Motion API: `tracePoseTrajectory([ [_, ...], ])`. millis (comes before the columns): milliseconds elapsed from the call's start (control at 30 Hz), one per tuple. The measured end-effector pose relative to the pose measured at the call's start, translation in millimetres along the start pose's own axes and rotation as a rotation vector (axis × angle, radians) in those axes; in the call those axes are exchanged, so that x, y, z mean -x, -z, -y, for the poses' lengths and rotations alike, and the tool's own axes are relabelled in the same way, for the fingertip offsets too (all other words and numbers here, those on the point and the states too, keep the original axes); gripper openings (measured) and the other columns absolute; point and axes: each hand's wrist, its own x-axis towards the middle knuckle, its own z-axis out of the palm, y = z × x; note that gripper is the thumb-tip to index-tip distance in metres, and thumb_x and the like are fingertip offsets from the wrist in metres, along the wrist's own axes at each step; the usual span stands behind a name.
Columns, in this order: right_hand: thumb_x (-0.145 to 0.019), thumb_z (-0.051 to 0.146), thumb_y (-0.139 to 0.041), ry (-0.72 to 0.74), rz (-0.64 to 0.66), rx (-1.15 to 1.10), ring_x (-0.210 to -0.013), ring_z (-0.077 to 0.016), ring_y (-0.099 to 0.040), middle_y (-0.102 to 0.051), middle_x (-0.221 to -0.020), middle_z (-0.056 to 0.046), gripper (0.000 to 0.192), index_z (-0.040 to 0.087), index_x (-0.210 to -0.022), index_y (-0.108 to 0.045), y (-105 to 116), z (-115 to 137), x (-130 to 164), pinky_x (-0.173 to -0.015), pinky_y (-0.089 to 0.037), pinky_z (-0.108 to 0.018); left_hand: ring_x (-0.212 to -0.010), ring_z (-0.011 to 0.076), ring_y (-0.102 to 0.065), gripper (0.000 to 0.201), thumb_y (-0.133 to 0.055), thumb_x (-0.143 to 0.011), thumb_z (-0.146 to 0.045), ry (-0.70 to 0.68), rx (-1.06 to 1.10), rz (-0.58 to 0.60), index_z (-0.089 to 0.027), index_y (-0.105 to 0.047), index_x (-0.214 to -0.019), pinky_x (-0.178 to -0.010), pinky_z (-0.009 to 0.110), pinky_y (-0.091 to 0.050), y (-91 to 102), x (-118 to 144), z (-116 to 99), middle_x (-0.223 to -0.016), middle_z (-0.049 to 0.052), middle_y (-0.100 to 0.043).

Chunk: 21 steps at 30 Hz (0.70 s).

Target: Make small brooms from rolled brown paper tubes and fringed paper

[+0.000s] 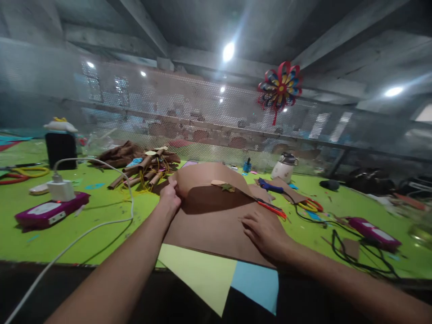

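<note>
We see the left hand (170, 196) pinching the lifted, curling edge of a large brown paper sheet (216, 220), fingers closed on that edge at about 10 o'clock of the sheet. The right hand (265, 231) lies flat and open on the same sheet at its 4 o'clock side, pressing it to the bright green tabletop (101, 216). The sheet sits at the middle of the table's near edge, over a pale yellow paper sheet (202, 274) and a light blue paper sheet (256, 283) that jut out at 6 o'clock. At 2 o'clock of the right hand lie red-handled scissors (273, 209). At 11 o'clock of the left hand rests a bundle of rolled brown paper tubes (141, 171). Far off at 9 o'clock, a white charger (60, 189) stands on a magenta flat box (50, 213).
</note>
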Motion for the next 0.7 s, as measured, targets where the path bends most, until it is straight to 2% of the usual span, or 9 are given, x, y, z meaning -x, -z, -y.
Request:
tracePoseTrajectory([
  [100, -0.09, 0.026, -0.046, -0.052, -0.077, -0.065, -0.109, -0.0236, -0.056, -0.062, -0.117, -0.011, 0.03, 0.025, -0.117, -0.06, 24.1, 1.6, 82.4, -0.093, -0.047, -0.039, -0.054, 0.0132, -0.063, 0.027, -0.044, -0.086, -0.009, -0.028, -0.014, -0.018, -0.015, -0.061, -0.107, -0.067, 0.027, -0.055, -2.7, 3.4, -1.0, -0.064, 0.0, -0.067],
  [167, -0.086, 0.028, -0.053, -0.046, -0.08, -0.041, -0.101, -0.0232, -0.061, -0.066, -0.109, -0.008, 0.03, 0.032, -0.114, -0.061, 43.2, 6.0, 128.6, -0.085, -0.053, -0.036, -0.054, 0.0131, -0.063, 0.027, -0.043, -0.086, -0.009, -0.035, -0.022, -0.021, -0.015, -0.061, -0.106, -0.067, 0.026, -0.055, -4.1, 4.7, -1.1, -0.064, 0.001, -0.067],
  [233, -0.082, 0.029, -0.059, -0.008, -0.031, -0.026, -0.085, -0.0218, -0.066, -0.07, -0.092, -0.006, 0.019, 0.037, -0.097, -0.066, 64.2, 12.3, 157.3, -0.074, -0.055, -0.033, -0.055, 0.013, -0.064, 0.027, -0.044, -0.086, -0.009, -0.04, -0.028, -0.019, -0.015, -0.061, -0.105, -0.067, 0.026, -0.055, -4.9, 5.2, -0.8, -0.065, 0.001, -0.067],
  [300, -0.082, 0.03, -0.059, -0.044, -0.059, -0.014, -0.068, -0.0203, -0.065, -0.068, -0.074, -0.005, 0.01, 0.036, -0.081, -0.067, 81.6, 20.0, 161.5, -0.06, -0.054, -0.03, -0.057, 0.0129, -0.065, 0.027, -0.045, -0.085, -0.008, -0.044, -0.03, -0.018, -0.016, -0.061, -0.106, -0.067, 0.025, -0.055, -5.2, 5.4, -0.5, -0.067, 0.001, -0.068],
  [367, -0.086, 0.031, -0.052, -0.159, -0.104, 0.002, -0.066, -0.0204, -0.063, -0.066, -0.071, -0.007, 0.018, 0.03, -0.074, -0.065, 88.0, 27.5, 139.1, -0.059, -0.052, -0.031, -0.057, 0.0125, -0.065, 0.029, -0.045, -0.085, -0.008, -0.045, -0.03, -0.023, -0.017, -0.06, -0.108, -0.066, 0.025, -0.055, -5.1, 6.2, -0.6, -0.068, 0.0, -0.069],
  [400, -0.09, 0.031, -0.046, -0.159, -0.108, -0.023, -0.068, -0.0203, -0.063, -0.066, -0.073, -0.008, 0.024, 0.028, -0.073, -0.064, 85.5, 30.5, 118.9, -0.06, -0.051, -0.032, -0.057, 0.0125, -0.065, 0.03, -0.045, -0.085, -0.008, -0.042, -0.03, -0.026, -0.018, -0.059, -0.11, -0.066, 0.025, -0.055, -5.1, 6.9, -0.9, -0.068, 0.0, -0.069],
  [500, -0.093, 0.027, -0.04, 0.041, -0.028, -0.161, -0.092, -0.0189, -0.061, -0.068, -0.097, -0.008, 0.027, 0.023, -0.088, -0.066, 57.9, 30.9, 34.5, -0.08, -0.049, -0.031, -0.055, 0.0137, -0.065, 0.031, -0.044, -0.085, -0.007, -0.012, -0.036, -0.007, -0.016, -0.058, -0.111, -0.067, 0.027, -0.056, -5.9, 11.1, -2.7, -0.066, 0.001, -0.068],
  [600, -0.091, 0.02, -0.045, 0.046, 0.02, -0.07, -0.111, -0.0207, -0.053, -0.06, -0.12, -0.01, 0.026, 0.018, -0.111, -0.061, 20.9, 13.5, -57.4, -0.094, -0.042, -0.033, -0.059, 0.0173, -0.067, 0.028, -0.046, -0.085, -0.008, 0.03, -0.036, 0.066, -0.013, -0.06, -0.109, -0.072, 0.032, -0.057, -9.0, 17.2, -4.4, -0.068, 0.005, -0.07],
  [700, -0.088, 0.015, -0.051, -0.001, 0.03, -0.024, -0.11, -0.0245, -0.053, -0.06, -0.117, -0.016, 0.025, 0.01, -0.111, -0.061, -0.2, -18.7, -125.1, -0.096, -0.04, -0.039, -0.068, 0.0212, -0.069, 0.028, -0.05, -0.085, -0.01, 0.065, -0.021, 0.145, -0.013, -0.06, -0.11, -0.075, 0.037, -0.057, -13.0, 22.4, -5.1, -0.076, 0.009, -0.072],
])
